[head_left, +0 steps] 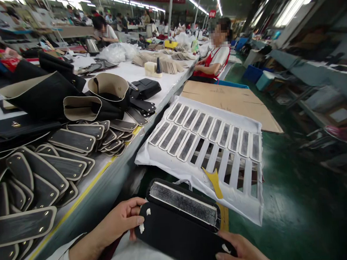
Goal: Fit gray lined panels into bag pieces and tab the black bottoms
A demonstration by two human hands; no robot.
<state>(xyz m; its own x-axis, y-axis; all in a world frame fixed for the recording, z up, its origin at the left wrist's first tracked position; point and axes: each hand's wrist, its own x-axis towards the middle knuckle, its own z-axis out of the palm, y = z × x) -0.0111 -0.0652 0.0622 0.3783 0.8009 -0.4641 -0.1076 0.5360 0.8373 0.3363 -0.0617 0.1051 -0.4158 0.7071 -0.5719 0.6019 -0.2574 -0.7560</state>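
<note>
My left hand [127, 217] pinches the left end of a long black panel with rounded corners [182, 238]. At its right end, my right hand [238, 250] grips the same panel, thumb on top. Small white patches show near both ends of the panel. Just beyond it lies a black rounded piece with a grey, white-edged strip [183, 205] set in its middle; what supports it is hidden. Past that stands a white cloth-covered rack [160, 156] bearing rows of grey, white-bordered strips [212, 130] and several open slots. A yellow forked piece [213, 182] rests on the rack's near edge.
On the long table [86, 196] at left are piled dark panels with pale edges and metal studs [67, 164], and black leather-like pieces with beige linings [38, 94]. A cardboard sheet [227, 104] lies behind the rack. A co-worker in a red apron [216, 60] sits beyond.
</note>
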